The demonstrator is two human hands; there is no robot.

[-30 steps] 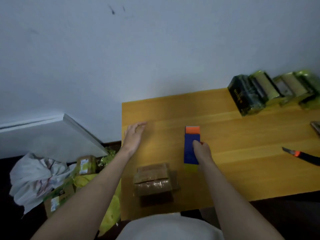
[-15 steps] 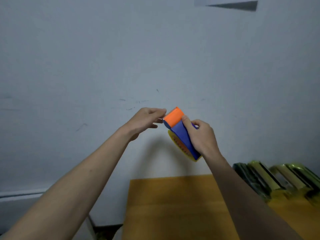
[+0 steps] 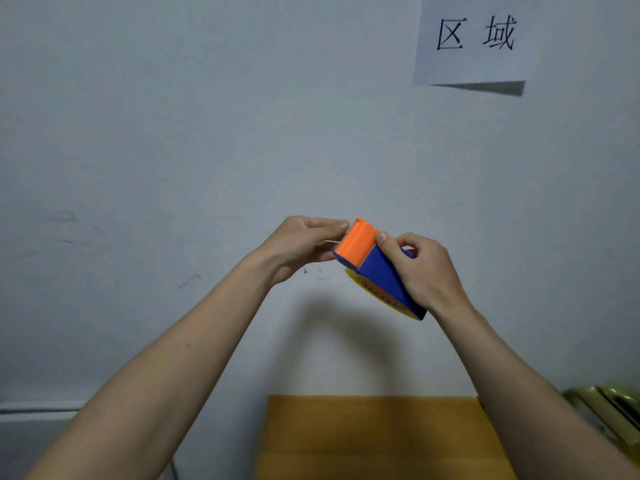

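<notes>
"Where was the box (image 3: 377, 268)?"

"Up in front of the wall, well above the worktop (image 3: 374, 438). The right hand (image 3: 426, 271) gripped its blue body, tilted with the orange end up, I'd guess to steady it."

"And the left hand (image 3: 304, 244)?"

"Fingertips pinched together at the orange end, probably working a flap open."

"Flap or strip?"

"Couldn't tell; the fingers hid it. The yellow underside was blurred, and the shiny packs (image 3: 609, 417) were cut off at the right."
</notes>
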